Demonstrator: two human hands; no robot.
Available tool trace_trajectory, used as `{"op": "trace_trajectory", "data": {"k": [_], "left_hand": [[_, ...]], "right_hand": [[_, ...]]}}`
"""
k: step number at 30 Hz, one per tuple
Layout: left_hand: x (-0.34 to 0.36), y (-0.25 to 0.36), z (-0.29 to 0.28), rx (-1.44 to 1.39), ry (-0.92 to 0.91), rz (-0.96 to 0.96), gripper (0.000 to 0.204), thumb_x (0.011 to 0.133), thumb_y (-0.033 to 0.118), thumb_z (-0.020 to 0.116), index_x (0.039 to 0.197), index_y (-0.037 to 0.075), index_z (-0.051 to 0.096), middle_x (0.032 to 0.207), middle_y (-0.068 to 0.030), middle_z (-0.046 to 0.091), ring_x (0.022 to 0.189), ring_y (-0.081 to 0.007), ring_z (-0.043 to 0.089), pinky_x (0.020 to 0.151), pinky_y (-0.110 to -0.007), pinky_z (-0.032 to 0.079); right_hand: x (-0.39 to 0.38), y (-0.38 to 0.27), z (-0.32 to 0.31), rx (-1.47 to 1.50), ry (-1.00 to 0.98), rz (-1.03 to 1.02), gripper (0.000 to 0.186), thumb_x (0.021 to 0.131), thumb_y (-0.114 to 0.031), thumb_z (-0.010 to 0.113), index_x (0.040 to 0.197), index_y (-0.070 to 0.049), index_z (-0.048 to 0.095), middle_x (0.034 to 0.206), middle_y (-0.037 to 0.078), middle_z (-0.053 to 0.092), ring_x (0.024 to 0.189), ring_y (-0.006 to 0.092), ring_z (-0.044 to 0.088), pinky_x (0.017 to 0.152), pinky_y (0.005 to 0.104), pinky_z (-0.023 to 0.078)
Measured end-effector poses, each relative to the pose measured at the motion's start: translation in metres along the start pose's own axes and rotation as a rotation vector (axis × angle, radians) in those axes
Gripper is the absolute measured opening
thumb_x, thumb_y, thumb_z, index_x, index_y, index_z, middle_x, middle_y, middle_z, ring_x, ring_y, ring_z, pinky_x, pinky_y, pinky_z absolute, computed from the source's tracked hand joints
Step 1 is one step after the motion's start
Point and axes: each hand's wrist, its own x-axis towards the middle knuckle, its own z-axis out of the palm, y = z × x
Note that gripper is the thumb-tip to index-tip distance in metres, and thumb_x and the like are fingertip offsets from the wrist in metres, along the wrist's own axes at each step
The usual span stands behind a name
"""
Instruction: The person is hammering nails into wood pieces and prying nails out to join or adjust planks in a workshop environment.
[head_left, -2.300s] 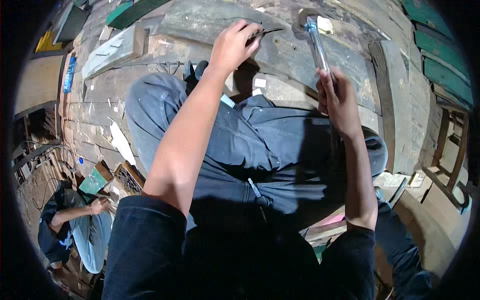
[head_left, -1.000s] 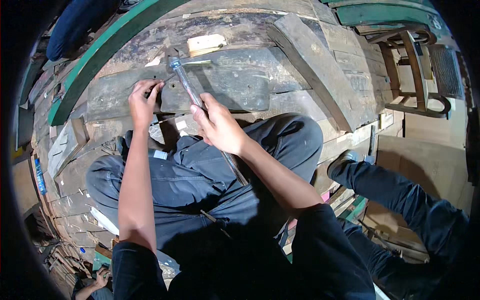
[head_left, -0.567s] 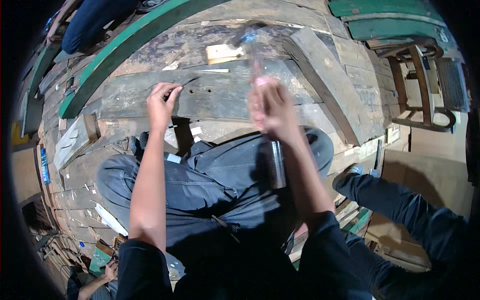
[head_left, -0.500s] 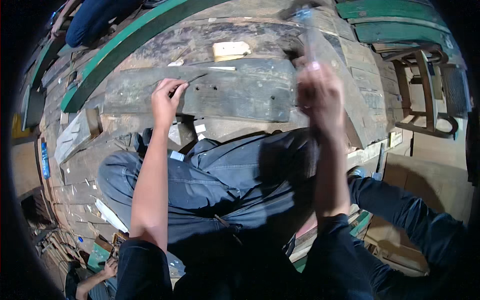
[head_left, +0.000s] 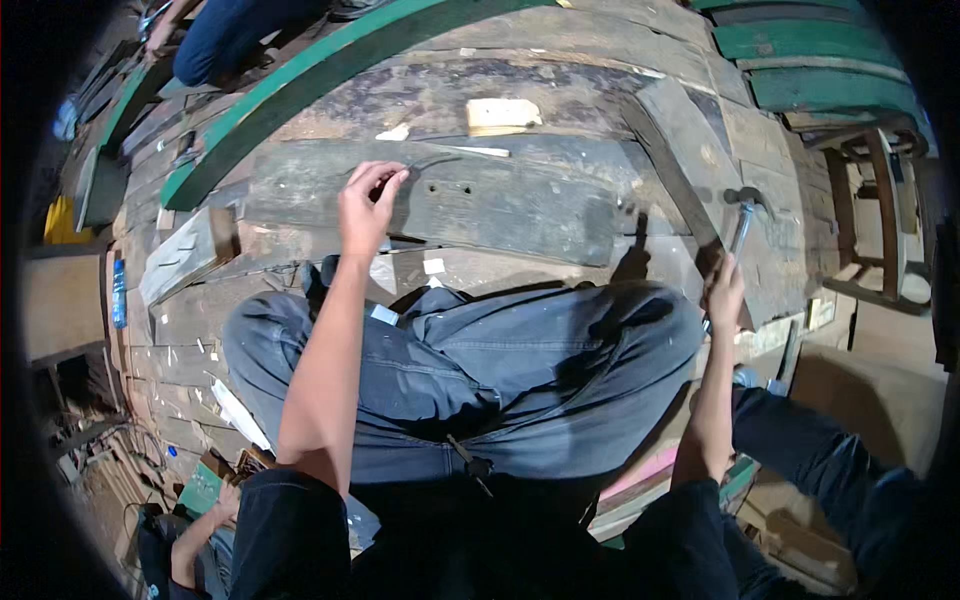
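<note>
Pinched in my left hand is a thin, dark, slightly bent piece, apparently metal, held over a weathered grey board. Two small holes show in that board just right of my fingers. My right hand is wrapped round the shaft of a metal hammer, whose dark head is up at the right, over or beside a thick angled plank. My legs are folded below the board. A pale wood block lies just beyond it.
A long green beam curves across the upper left, with someone's jeans-clad leg behind it. A co-worker's arm shows lower left, another person's leg right. Also around me are a wooden frame, green boards and a blue bottle.
My right hand and the hammer have gone from over the board, raised, out to the right and lower. My left hand keeps its pinch on the dark piece. The view has shifted somewhat.
</note>
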Motion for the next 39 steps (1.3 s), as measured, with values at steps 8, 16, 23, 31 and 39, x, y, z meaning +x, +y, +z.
{"op": "trace_trajectory", "data": {"k": [8, 16, 23, 31, 39], "left_hand": [[-0.003, 0.102, -0.003, -0.946, -0.159, -0.303, 0.046, 0.104, 0.055, 0.035, 0.094, 0.011, 0.046, 0.108, -0.0150, 0.064, 0.107, -0.0255, 0.060, 0.088, -0.042, 0.048], [-0.033, 0.159, -0.038, -1.540, 0.230, -0.740, 0.034, 0.099, 0.038, 0.061, 0.081, 0.013, 0.049, 0.066, 0.0049, 0.044, 0.053, -0.0056, 0.038, 0.051, -0.022, 0.037], [-0.100, 0.125, -0.213, -1.849, 0.231, -0.618, 0.022, 0.108, 0.019, 0.041, 0.090, 0.009, 0.046, 0.064, 0.0040, 0.041, 0.041, -0.0014, 0.033, 0.039, -0.019, 0.026], [-0.176, 0.140, -0.297, -1.298, 0.341, -0.711, 0.016, 0.104, 0.027, 0.050, 0.096, 0.013, 0.049, 0.056, 0.0072, 0.032, 0.034, -0.0001, 0.030, 0.032, -0.019, 0.026], [-0.180, 0.139, -0.270, -1.260, 0.474, -0.717, 0.026, 0.098, 0.019, 0.061, 0.078, 0.013, 0.044, 0.061, 0.0070, 0.033, 0.042, -0.0017, 0.029, 0.040, -0.020, 0.024]], "right_hand": [[-0.073, -0.189, 0.001, 0.200, -0.394, -0.154, 0.024, 0.107, -0.032, 0.048, 0.114, -0.010, 0.052, 0.065, -0.007, 0.040, 0.049, 0.0019, 0.032, 0.044, 0.0199, 0.023], [-0.205, -0.282, 0.168, 0.156, -0.973, -0.731, 0.030, 0.102, -0.020, 0.055, 0.123, 0.001, 0.052, 0.106, 0.027, 0.065, 0.092, 0.0438, 0.065, 0.079, 0.0451, 0.050], [-0.138, -0.304, 0.311, -0.206, -0.640, -1.113, 0.026, 0.095, -0.020, 0.064, 0.119, -0.013, 0.065, 0.115, 0.015, 0.065, 0.105, 0.0321, 0.063, 0.088, 0.0409, 0.050], [-0.129, -0.276, 0.363, -0.510, -0.612, -1.479, 0.033, 0.085, -0.005, 0.055, 0.116, -0.010, 0.064, 0.120, 0.013, 0.061, 0.116, 0.0311, 0.057, 0.095, 0.0415, 0.050], [-0.139, -0.304, 0.353, -0.199, -0.783, -0.811, 0.022, 0.081, -0.001, 0.070, 0.103, -0.001, 0.069, 0.091, 0.014, 0.071, 0.080, 0.0194, 0.069, 0.074, 0.0292, 0.054]]}}
